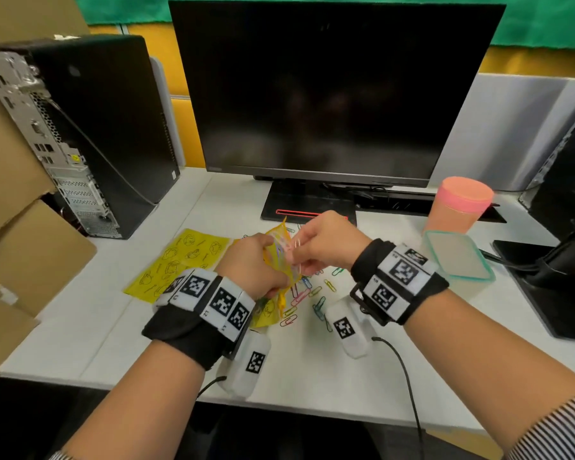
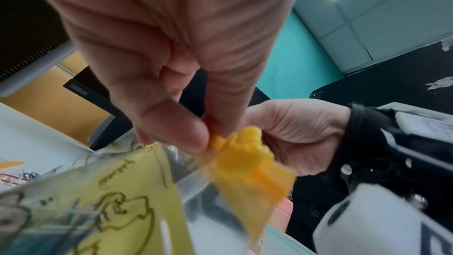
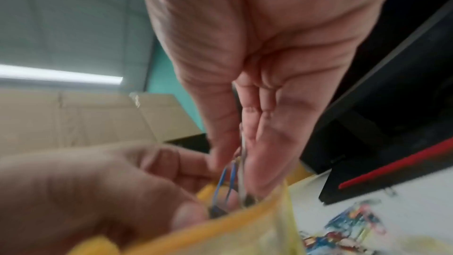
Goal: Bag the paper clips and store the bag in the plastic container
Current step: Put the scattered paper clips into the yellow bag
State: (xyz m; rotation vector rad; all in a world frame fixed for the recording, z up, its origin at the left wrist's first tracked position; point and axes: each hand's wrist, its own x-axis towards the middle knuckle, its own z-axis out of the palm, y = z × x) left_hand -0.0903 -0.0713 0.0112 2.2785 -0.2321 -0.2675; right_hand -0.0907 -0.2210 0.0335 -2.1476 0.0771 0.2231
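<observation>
Bagging underway: left hand (image 1: 251,263) grip pinches the yellow printed zip bag (image 1: 281,257) open, right hand (image 1: 326,242) grip pinches coloured wire paper clips (image 3: 229,183) at its mouth. Many loose coloured clips (image 1: 307,293) left on white worktop (image 1: 312,366); teal-rimmed clear plastic container (image 1: 458,257) to the right w/o bag yet.

White desk (image 1: 166,340) with scattered paper clips (image 1: 307,295)

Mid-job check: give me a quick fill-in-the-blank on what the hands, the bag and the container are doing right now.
1. The left hand grips the ____ zip bag at its mouth.
2. The right hand pinches paper clips at the bag's ____.
3. Loose paper clips lie scattered on the ____.
4. The plastic container sits on the desk to the ____ of both hands, with no bag in it.

Missing words: yellow; mouth; desk; right
</observation>
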